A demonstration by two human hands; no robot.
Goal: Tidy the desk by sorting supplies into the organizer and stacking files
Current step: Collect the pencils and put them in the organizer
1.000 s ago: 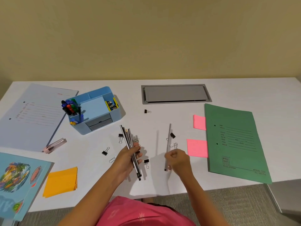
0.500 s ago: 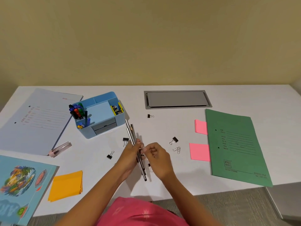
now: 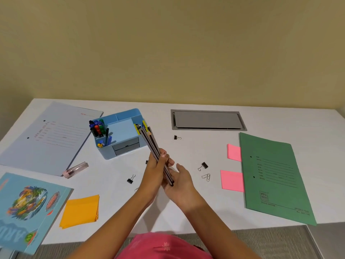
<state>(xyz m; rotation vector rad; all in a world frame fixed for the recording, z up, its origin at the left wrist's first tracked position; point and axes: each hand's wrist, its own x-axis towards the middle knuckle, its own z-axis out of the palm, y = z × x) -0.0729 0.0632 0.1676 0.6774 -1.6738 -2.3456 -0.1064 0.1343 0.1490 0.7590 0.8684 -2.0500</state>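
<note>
My left hand (image 3: 155, 170) grips a bundle of dark pencils (image 3: 152, 144), tips pointing up-left toward the blue organizer (image 3: 119, 131). My right hand (image 3: 182, 179) is open, palm pressed against the bundle's lower ends. The organizer holds markers in its left cup and small items in the right compartment. A pale blue file (image 3: 46, 135) lies at the far left, a green file (image 3: 274, 176) on the right, a picture-covered book (image 3: 26, 208) at the near left.
Black binder clips (image 3: 203, 166) and paper clips (image 3: 206, 177) lie scattered around my hands. Pink sticky pads (image 3: 232, 181) sit beside the green file, an orange pad (image 3: 80, 211) near left. A pink stapler (image 3: 75, 170) lies by the pale file. A grey cable hatch (image 3: 207, 119) is set in the desk.
My right hand picked a single pencil off the desk and added it to the left hand's bundle. It now rests open against the bundle's ends, which has tilted up toward the organizer.
</note>
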